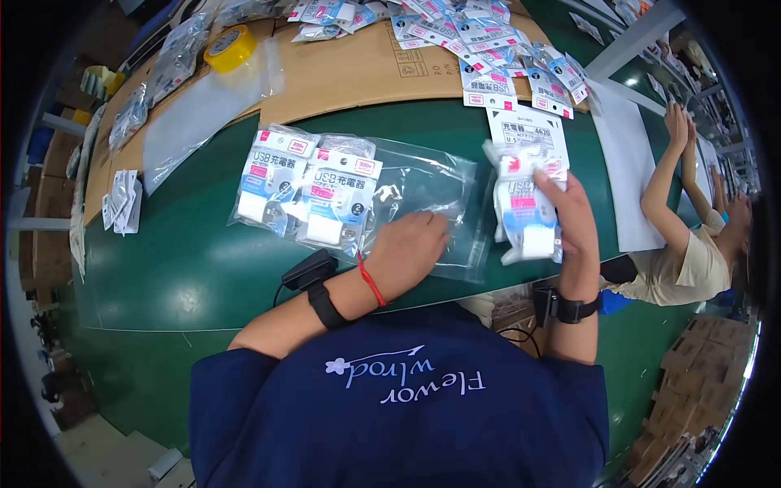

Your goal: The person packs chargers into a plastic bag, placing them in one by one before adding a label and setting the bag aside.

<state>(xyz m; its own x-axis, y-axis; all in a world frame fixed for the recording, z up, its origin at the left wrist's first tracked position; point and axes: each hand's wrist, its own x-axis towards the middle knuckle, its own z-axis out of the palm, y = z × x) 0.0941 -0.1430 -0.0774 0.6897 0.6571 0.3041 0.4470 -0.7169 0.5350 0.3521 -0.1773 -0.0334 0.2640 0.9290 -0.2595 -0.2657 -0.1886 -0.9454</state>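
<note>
A large clear plastic bag [425, 172] lies flat on the green table in front of me. Two side-by-side stacks of packaged white plug chargers [338, 195] fill its left part; the right part is flat. My left hand [411, 250] rests on the bag's lower middle, fingers curled in against the film, their tips partly hidden. To the right of the bag, my right hand [574, 218] grips another bundle of packaged chargers [525, 207], thumb over the front. That bundle stands just beyond the bag's right edge, by a white printed label sheet [537, 130].
Loose charger packs [488, 45] are heaped on a cardboard sheet [350, 73] at the back. A yellow tape roll [231, 49] and clear bags [203, 102] lie back left. White cards [124, 202] sit at the left edge. Another person [683, 244] works at the right.
</note>
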